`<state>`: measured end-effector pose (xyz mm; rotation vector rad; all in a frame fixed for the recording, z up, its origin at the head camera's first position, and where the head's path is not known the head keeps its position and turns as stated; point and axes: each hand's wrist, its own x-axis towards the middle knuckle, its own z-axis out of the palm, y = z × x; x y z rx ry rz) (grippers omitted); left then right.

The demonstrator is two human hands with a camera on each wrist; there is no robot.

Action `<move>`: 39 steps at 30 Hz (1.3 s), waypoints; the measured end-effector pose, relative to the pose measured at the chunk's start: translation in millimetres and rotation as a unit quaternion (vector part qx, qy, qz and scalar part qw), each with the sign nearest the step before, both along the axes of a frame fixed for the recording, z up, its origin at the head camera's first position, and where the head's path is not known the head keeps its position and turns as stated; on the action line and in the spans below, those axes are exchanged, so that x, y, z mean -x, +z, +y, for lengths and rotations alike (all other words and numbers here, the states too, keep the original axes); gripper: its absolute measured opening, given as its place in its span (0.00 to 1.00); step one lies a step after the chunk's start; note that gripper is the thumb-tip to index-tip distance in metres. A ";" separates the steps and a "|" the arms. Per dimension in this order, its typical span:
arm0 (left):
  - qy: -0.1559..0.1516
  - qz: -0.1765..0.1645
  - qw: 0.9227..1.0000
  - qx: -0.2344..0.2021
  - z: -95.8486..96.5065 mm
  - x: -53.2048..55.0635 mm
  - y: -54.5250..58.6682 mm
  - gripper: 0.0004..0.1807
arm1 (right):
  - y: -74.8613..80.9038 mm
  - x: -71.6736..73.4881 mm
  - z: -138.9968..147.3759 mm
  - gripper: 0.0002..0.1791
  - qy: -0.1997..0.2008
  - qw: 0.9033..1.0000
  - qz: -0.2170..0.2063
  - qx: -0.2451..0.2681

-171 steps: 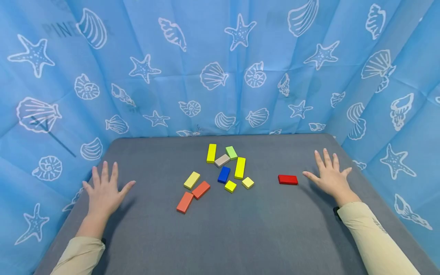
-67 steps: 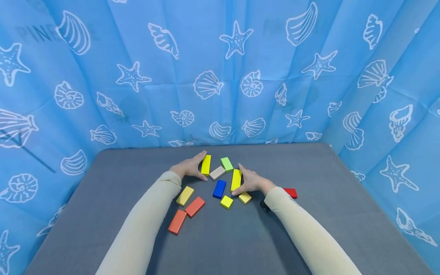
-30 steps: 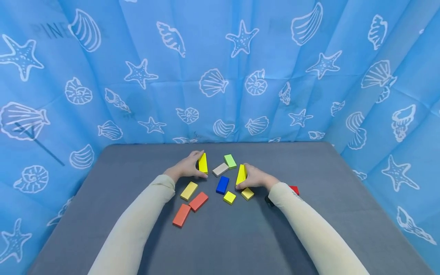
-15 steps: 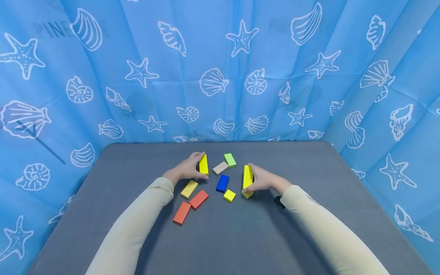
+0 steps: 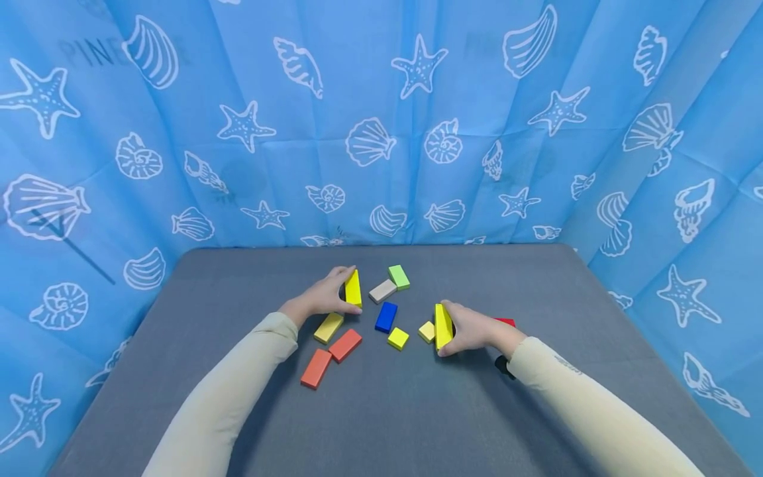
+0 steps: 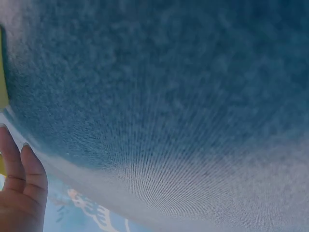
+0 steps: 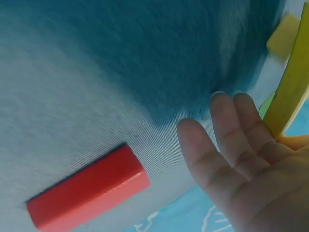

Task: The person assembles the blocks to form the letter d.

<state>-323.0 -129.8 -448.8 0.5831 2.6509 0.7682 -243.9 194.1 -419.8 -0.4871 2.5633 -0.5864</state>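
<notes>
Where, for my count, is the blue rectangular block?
Head view, lower centre: the blue block lies between the beige rectangular block and bright yellow square block.

You hold one long, bright-yellow block (image 5: pixel 353 289) in your left hand (image 5: pixel 322 293) and a matching yellow block (image 5: pixel 443 326) in your right hand (image 5: pixel 472 329), nearer you, both pointing lengthwise away from you.

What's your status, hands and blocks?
Left hand gripping one long yellow block. Right hand gripping another long yellow block. Small pale block close beside it.

Blue shell-print curtain (image 5: pixel 399 106) behind grey table (image 5: pixel 381 404); faint lettering (image 5: pixel 89 52), possibly "PINE".
</notes>
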 end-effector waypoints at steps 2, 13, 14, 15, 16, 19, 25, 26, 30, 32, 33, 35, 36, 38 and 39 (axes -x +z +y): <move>-0.002 -0.002 1.000 -0.004 0.1 -3.6 2.0 0.57 | -0.2 -6.0 0.7 0.55 0.005 1.000 0.011 0.003; -0.022 0.002 1.000 -0.012 6.1 -26.6 10.2 0.55 | -1.8 -31.2 1.0 0.56 0.005 0.999 0.037 -0.012; -0.024 0.002 1.000 -0.013 7.5 -29.3 11.5 0.55 | -1.9 -32.6 1.8 0.56 0.005 0.999 0.039 -0.015; -0.025 0.002 1.000 -0.014 8.9 -32.2 12.6 0.55 | -2.0 -34.2 2.6 0.56 0.005 0.999 0.041 -0.018; -0.025 0.002 1.000 -0.014 10.5 -35.4 13.8 0.55 | -2.4 -35.7 3.5 0.56 0.003 0.999 0.043 -0.023; -0.031 0.005 0.999 -0.013 16.3 -46.5 16.8 0.54 | -3.6 -40.6 6.4 0.56 0.009 0.998 0.057 -0.039; -0.080 0.010 0.997 -0.005 31.8 -72.3 17.7 0.53 | -5.9 -48.2 12.4 0.56 0.029 0.995 0.082 -0.052; -0.091 0.013 0.996 -0.001 34.7 -76.4 17.2 0.53 | -5.9 -48.3 13.6 0.56 0.030 0.995 0.084 -0.051; -0.132 0.024 0.991 0.012 47.2 -92.0 13.4 0.52 | -6.0 -45.6 18.4 0.56 0.028 0.995 0.084 -0.047; -0.148 0.027 0.988 0.018 53.5 -99.6 11.3 0.52 | -6.3 -43.1 19.7 0.56 0.023 0.996 0.079 -0.045; -0.156 0.026 0.987 0.021 56.5 -103.4 10.7 0.52 | -6.5 -41.6 20.0 0.56 0.022 0.996 0.077 -0.045; -0.168 0.027 0.985 0.025 62.4 -110.8 10.3 0.51 | -6.8 -39.3 19.5 0.56 0.015 0.996 0.069 -0.046; -0.174 0.026 0.984 0.028 65.2 -114.2 10.4 0.51 | -6.9 -38.2 19.1 0.56 0.012 0.997 0.066 -0.050; -0.187 0.031 0.981 0.037 70.0 -120.3 10.9 0.50 | -7.7 -36.0 18.1 0.57 0.010 0.996 0.063 -0.056; -0.194 0.036 0.980 0.041 72.1 -123.0 10.6 0.50 | -7.9 -35.1 17.5 0.57 0.009 0.996 0.061 -0.059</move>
